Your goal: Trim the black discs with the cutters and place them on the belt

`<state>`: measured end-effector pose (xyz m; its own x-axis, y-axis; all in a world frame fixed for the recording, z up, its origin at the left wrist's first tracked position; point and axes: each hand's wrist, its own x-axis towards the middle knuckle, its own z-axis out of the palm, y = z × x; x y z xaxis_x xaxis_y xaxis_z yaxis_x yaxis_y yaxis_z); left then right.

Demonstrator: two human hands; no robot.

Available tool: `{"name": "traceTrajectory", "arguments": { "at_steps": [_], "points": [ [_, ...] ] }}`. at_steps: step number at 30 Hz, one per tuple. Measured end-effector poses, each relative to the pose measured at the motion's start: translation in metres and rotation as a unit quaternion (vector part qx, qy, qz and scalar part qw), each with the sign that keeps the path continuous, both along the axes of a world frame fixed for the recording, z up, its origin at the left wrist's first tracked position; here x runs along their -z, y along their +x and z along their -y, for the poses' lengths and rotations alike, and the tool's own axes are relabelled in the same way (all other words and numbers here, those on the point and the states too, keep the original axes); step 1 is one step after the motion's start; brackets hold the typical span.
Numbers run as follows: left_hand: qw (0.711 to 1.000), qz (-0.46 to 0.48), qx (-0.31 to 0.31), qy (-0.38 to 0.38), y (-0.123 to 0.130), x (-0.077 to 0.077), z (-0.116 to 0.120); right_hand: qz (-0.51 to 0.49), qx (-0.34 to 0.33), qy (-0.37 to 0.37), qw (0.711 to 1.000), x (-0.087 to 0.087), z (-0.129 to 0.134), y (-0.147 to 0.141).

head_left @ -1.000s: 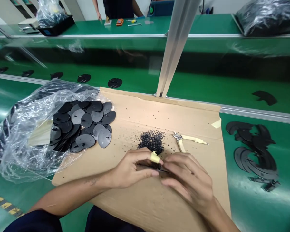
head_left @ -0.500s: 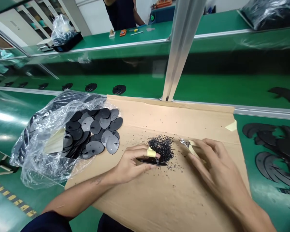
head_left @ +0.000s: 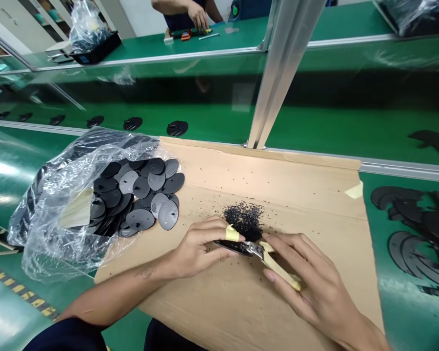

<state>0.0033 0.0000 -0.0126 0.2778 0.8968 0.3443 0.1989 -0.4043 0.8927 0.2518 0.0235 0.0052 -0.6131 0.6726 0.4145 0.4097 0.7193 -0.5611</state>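
Observation:
Over the cardboard sheet (head_left: pixel 212 302), my left hand (head_left: pixel 201 243) pinches a flat black plastic disc (head_left: pixel 231 245) by its edge; yellow tape wraps one finger. My right hand (head_left: pixel 310 278) is closed around a pair of side cutters (head_left: pixel 280 271) with pale yellow handles. Their metal jaws (head_left: pixel 254 249) meet the disc's right side, by my left fingertips. Whether the jaws are closed on the plastic is too small to tell. Just behind lies a heap of tiny black plastic bits (head_left: pixel 243 219), with more scattered around it.
A clear plastic bag (head_left: pixel 47 219) spills black oval discs (head_left: pixel 141 219) at the left. Black curved parts (head_left: pixel 413 248) lie on the green table at right. Beyond a metal post (head_left: pixel 278 73), a belt carries spaced black discs (head_left: pixel 177 128). Across it, a co-worker's hand (head_left: pixel 198 15) touches tools.
My right hand has brought the side cutters left and down to the disc. My left hand keeps its hold. The co-worker's hand has come down to the far bench.

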Motion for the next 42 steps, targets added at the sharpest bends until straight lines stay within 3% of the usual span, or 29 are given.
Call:
{"name": "traceTrajectory", "arguments": {
  "at_steps": [12, 20, 26, 31, 34, 37, 42],
  "points": [
    [0.999, 0.014, 0.020, 0.021, 0.001, -0.002, -0.002, -0.009, -0.024, -0.002, 1.000, 0.002, -0.003, 0.005],
    [0.999, 0.034, 0.031, -0.011, 0.002, -0.002, -0.002, 0.003, -0.012, 0.004, 1.000, -0.003, 0.001, 0.004],
    [0.997, -0.012, -0.033, -0.068, 0.000, -0.012, 0.001, 0.001, 0.032, 0.024, 0.999, -0.001, 0.000, 0.002],
    [0.996, -0.069, 0.012, -0.058, 0.002, -0.017, 0.001, 0.068, 0.063, 0.096, 0.991, 0.004, -0.002, -0.001],
    [0.992, -0.103, -0.023, -0.065, 0.003, -0.016, 0.000, 0.091, 0.073, 0.114, 0.987, 0.004, -0.003, -0.001],
    [0.990, -0.054, -0.084, -0.101, 0.002, -0.011, -0.001, 0.070, 0.084, 0.085, 0.990, 0.000, -0.002, 0.001],
    [0.971, 0.128, -0.124, -0.161, 0.005, -0.002, -0.004, -0.036, 0.024, -0.095, 0.995, -0.006, 0.005, 0.001]
  ]
}}
